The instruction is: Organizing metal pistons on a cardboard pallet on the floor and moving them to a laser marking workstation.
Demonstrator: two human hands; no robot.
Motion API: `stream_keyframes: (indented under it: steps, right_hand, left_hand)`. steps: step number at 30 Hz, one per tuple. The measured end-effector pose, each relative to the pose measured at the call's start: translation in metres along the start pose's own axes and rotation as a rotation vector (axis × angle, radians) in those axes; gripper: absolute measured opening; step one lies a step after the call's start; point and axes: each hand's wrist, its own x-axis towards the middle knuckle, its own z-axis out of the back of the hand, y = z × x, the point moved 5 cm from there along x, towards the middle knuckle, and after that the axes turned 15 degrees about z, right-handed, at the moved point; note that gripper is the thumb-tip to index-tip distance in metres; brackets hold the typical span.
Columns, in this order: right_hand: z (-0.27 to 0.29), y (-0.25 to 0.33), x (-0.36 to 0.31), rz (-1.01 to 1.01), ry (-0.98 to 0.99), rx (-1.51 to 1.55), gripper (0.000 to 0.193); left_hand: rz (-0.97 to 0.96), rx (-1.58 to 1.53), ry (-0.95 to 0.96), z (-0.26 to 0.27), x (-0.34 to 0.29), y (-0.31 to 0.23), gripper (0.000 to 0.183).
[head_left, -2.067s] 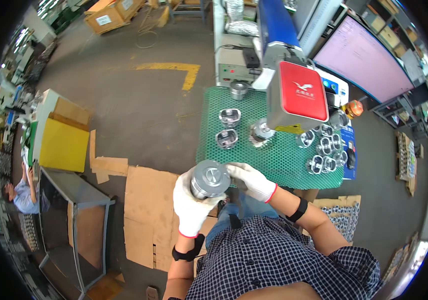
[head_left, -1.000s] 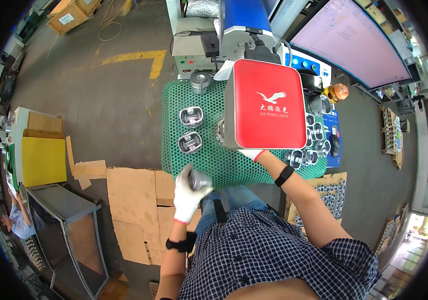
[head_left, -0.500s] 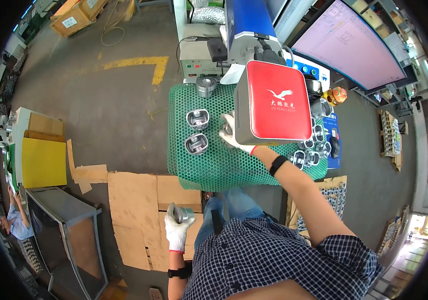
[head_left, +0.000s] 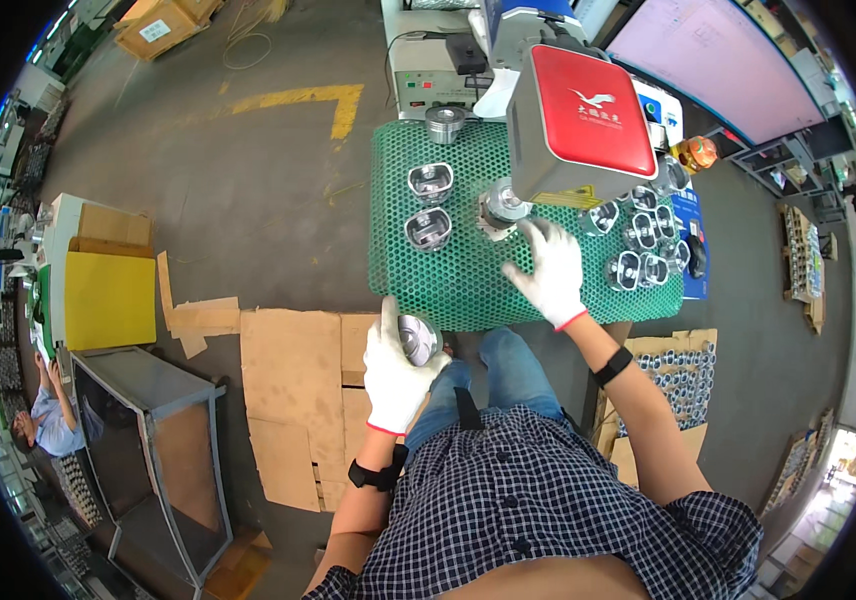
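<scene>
My left hand, in a white glove, grips a silver engine piston just off the front left edge of the green mat. My right hand, gloved too, hovers over the mat with fingers apart and nothing in them. Just beyond its fingertips a second piston sits on a small round holder, beneath the red-topped machine head. Left of that holder, two pistons lie with their hollow undersides showing, a far one and a near one.
Another piston stands at the mat's far left corner. Several more pistons crowd its right side, by a black mouse. A monitor stands back right. Pistons fill a cardboard tray low on the right. A person works far left.
My right hand has let go of the piece under the machine head and drawn back toward me, opening. My left hand has come up closer to the mat, still holding its piston.
</scene>
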Motion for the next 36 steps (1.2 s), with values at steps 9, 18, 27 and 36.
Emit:
stream_keyframes:
  steps: [9, 18, 27, 36]
  right_hand:
    - [0.012, 0.033, -0.066, -0.101, 0.186, 0.310, 0.055]
    - [0.001, 0.104, -0.086, 0.152, 0.356, 0.501, 0.045]
    - [-0.057, 0.038, -0.032, -0.286, 0.310, 0.586, 0.036]
    - [-0.088, 0.007, -0.015, -0.427, 0.128, 0.657, 0.048]
  left_hand:
    - [0.041, -0.279, 0.268, -0.060, 0.010, 0.044, 0.099]
    - [0.448, -0.578, 1.210, -0.111, -0.019, 0.055, 0.057]
    - [0.576, -0.937, 0.863, -0.097, 0.004, 0.092, 0.069]
    - [0.545, -0.791, 0.684, -0.088, 0.000, 0.100, 0.069]
